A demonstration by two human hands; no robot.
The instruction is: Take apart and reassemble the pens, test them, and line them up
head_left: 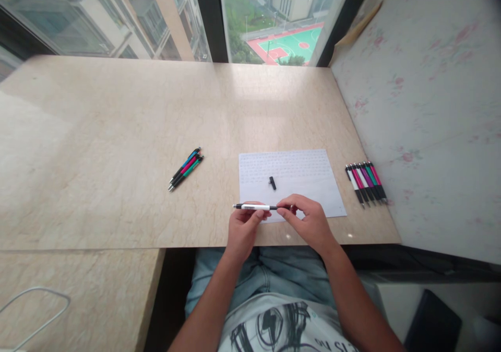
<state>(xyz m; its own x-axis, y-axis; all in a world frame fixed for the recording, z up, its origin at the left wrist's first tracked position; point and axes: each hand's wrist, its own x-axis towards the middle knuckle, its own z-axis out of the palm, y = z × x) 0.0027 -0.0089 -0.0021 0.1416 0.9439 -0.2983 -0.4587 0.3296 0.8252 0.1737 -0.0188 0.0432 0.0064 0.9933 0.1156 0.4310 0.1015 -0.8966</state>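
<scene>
A white ballpoint pen (256,207) with black ends lies level across my hands, above the near edge of a sheet of paper (289,166). My left hand (246,227) pinches its white barrel between thumb and fingers. At the pen's black right end, my right hand (307,217) has its thumb and fingers closed; part of the tip is hidden there. Just beyond my hands, a small black piece with a side clip (273,183) rests on the paper. Rows of small writing cover the sheet's upper part.
A row of several pens (366,184) lies at the right by the wall (430,106). Three pens (186,169) in blue, pink and green lie left of the paper on the stone counter (117,132). A white cable (43,289) curves at the lower left.
</scene>
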